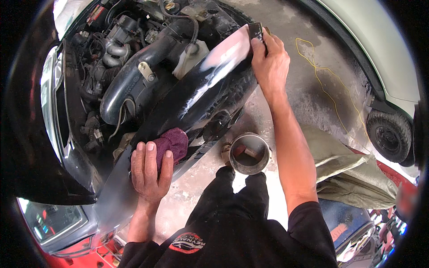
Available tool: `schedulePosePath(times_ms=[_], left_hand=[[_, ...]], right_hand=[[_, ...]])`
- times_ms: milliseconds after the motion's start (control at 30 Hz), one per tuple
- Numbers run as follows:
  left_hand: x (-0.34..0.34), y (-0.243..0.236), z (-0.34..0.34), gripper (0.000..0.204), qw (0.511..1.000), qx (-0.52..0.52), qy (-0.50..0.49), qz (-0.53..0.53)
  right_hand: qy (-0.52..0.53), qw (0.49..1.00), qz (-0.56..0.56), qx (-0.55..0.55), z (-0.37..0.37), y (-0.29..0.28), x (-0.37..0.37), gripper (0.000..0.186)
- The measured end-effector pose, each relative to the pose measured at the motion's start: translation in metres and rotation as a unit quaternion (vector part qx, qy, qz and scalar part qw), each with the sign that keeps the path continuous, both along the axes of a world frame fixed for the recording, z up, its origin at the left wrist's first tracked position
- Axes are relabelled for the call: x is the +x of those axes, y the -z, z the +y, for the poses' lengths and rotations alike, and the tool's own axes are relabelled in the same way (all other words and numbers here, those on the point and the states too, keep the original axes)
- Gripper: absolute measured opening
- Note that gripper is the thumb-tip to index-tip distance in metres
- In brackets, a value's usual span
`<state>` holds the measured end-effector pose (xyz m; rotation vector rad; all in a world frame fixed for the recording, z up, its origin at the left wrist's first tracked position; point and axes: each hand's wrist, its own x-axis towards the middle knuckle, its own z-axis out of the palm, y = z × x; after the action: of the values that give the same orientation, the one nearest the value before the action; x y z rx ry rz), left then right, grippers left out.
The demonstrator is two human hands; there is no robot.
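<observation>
My left hand [149, 172] rests flat on a crumpled maroon cloth rag [173, 143], fingers together and pressing it onto the glossy black car fender panel [196, 96], at about 7 o'clock of the panel's length. My right hand [269, 60] is at the panel's far end, about 1 o'clock, fingers clamped on a small dark flat sanding block [256, 31] held against the surface. A pale, dull whitish patch [225, 53] sits just below the block; the remaining fender reads shiny, so I judge only the upper end worked and most of the panel left. A round metal can [248, 152] stands on the concrete floor [308, 94] beneath the fender, near my knees. Open engine bay [134, 53] lies at 10 o'clock.
</observation>
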<state>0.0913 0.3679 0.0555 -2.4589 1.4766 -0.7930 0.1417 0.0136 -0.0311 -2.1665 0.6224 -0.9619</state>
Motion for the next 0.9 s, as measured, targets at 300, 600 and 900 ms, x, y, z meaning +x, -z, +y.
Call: schedulePosePath(times_ms=[300,600,900], left_hand=[[0.0,0.001,-0.001,0.035,1.0,0.005,-0.001,-0.007],[0.0,-0.002,-0.002,0.035,1.0,0.006,0.0,0.003],[0.0,0.001,-0.001,0.04,1.0,0.0,0.001,0.006]], right_hand=[[0.003,0.998,-0.066,0.026,0.035,0.011,-0.018,0.046],[-0.025,0.998,-0.057,-0.016,0.055,0.008,-0.035,0.05],[-0.121,0.986,-0.112,-0.019,0.08,0.002,-0.043,0.062]])
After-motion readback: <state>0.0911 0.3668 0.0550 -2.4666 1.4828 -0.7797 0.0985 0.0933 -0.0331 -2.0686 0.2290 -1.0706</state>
